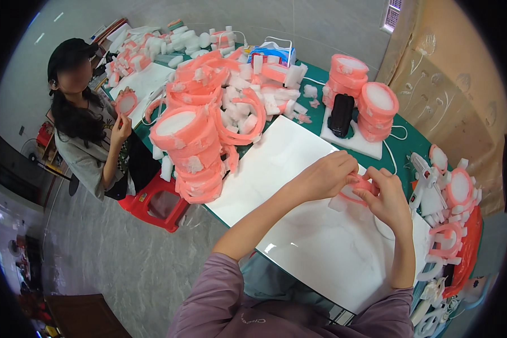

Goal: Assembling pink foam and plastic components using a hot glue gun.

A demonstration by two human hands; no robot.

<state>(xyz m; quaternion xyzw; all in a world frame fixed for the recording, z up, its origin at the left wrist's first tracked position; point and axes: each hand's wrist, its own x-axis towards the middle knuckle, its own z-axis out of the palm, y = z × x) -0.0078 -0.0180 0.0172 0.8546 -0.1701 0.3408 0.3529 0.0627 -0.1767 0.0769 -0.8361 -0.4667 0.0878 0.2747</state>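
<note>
Over a glossy white board (321,248) I hold a round foam piece (352,194) with a pink rim and a pale middle. My left hand (331,176) pinches its upper edge with the fingers closed. From the other side, my right hand (386,197) grips the rim between thumb and fingers. Both hands partly cover the piece, so much of its rim is hidden. A small white foam block (337,204) shows beside its lower left edge.
Left of the board rises a stack of pink-and-white foam rounds (194,152); loose pink rings and white scraps lie behind. More stacked rounds (377,107) flank a black case (341,115). A glue gun (425,177) lies at right. Across the table, another person (87,124) holds a round piece.
</note>
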